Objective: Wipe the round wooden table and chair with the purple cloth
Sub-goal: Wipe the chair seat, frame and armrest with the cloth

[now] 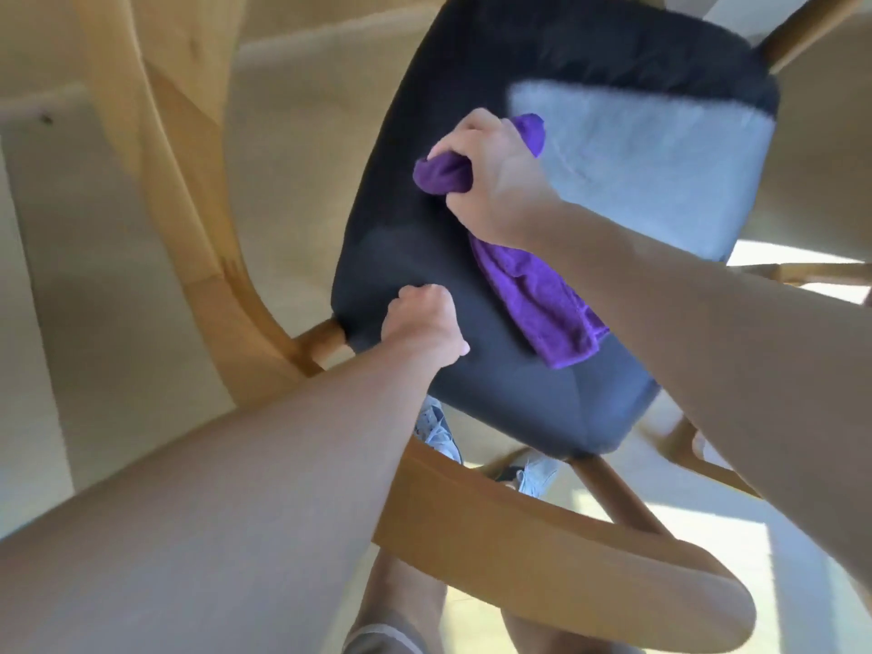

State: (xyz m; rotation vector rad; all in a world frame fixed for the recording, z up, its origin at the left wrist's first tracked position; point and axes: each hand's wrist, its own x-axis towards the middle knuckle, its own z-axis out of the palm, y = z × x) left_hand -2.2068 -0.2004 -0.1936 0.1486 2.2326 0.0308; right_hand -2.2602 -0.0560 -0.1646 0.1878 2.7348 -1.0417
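Observation:
The wooden chair (542, 549) has a dark padded seat (424, 148) and a curved wooden backrest at the bottom of the view. My right hand (495, 181) grips the bunched purple cloth (542, 304) on the seat's middle, with the cloth's loose end trailing toward me. My left hand (422, 323) is curled at the seat's near left edge, beside the cloth and apart from it; I cannot tell whether it grips the seat. A bright patch of sunlight falls on the seat's far right part. The edge of the round wooden table (155, 158) curves down the left side.
My shoes (439, 431) show on the pale floor under the chair. Wooden legs (811, 26) of other furniture stand at the upper right and right. Sunlight lies on the floor at the lower right.

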